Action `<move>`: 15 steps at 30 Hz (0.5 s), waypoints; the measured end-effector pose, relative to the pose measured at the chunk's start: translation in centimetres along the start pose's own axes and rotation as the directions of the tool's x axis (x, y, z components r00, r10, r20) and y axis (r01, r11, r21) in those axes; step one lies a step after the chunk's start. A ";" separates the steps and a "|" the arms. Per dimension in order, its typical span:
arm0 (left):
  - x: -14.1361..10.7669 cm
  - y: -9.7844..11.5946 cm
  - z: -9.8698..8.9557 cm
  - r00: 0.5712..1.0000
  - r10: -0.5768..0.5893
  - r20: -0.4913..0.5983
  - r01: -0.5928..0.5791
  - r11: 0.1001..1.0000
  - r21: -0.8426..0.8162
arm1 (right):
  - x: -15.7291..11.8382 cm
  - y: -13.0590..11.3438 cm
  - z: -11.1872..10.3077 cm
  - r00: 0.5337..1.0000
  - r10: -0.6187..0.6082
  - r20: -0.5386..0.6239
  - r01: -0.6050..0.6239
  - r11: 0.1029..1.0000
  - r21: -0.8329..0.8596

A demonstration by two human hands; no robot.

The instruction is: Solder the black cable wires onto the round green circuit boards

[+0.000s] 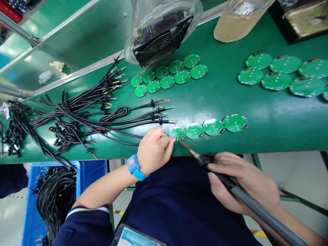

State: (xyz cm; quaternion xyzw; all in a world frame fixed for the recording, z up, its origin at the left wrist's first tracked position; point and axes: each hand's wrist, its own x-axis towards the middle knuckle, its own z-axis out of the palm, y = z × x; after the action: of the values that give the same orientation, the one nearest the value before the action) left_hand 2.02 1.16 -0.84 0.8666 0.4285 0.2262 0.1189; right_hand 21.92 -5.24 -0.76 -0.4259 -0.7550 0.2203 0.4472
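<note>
My right hand (241,181) is wrapped round a grey soldering iron (227,181), whose tip meets the lower edge of a round green circuit board (176,132) near the table's front edge. Beside that board my left hand (156,148), with a blue band on its wrist, is pinched round the end of a black cable (123,138). The wire end between its fingertips is hidden. To the right, more boards (194,131) continue the row; another is partly covered by my left hand.
Black cables (84,99) spread over the left of the green table (205,102). Two rows of boards (167,82) lie below a fan (161,44); more boards (276,81) lie at right. A wrapped container (238,22) stands behind. A blue bin (79,181) holds cables below left.
</note>
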 end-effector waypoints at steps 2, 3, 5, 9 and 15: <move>0.0 0.0 0.1 1.000 0.001 -0.004 -0.001 1.000 -0.001 | 0.0 0.0 -0.3 1.000 0.011 -0.010 -0.011 1.000 0.000; 0.0 0.0 0.1 1.000 0.001 -0.006 -0.001 1.000 -0.002 | 0.0 0.0 -0.4 1.000 0.016 -0.010 -0.016 1.000 0.002; 0.0 0.0 0.1 1.000 -0.001 -0.013 0.001 1.000 -0.001 | 0.3 0.0 -0.4 1.000 0.018 0.001 -0.018 1.000 -0.002; 0.0 0.3 0.3 0.999 -0.025 -0.032 0.025 1.000 0.004 | 0.8 -0.3 0.1 1.000 0.003 0.007 -0.003 0.999 -0.050; 0.0 0.6 0.5 0.995 -0.078 -0.057 0.079 0.997 0.016 | 0.8 -0.8 0.8 1.000 -0.018 -0.003 0.017 0.990 -0.140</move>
State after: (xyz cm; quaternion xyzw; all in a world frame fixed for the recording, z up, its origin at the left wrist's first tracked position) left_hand 2.72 0.78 -1.01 0.8434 0.4676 0.2418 0.1077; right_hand 20.67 -4.91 -0.21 -0.4502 -0.7714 0.1620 0.4196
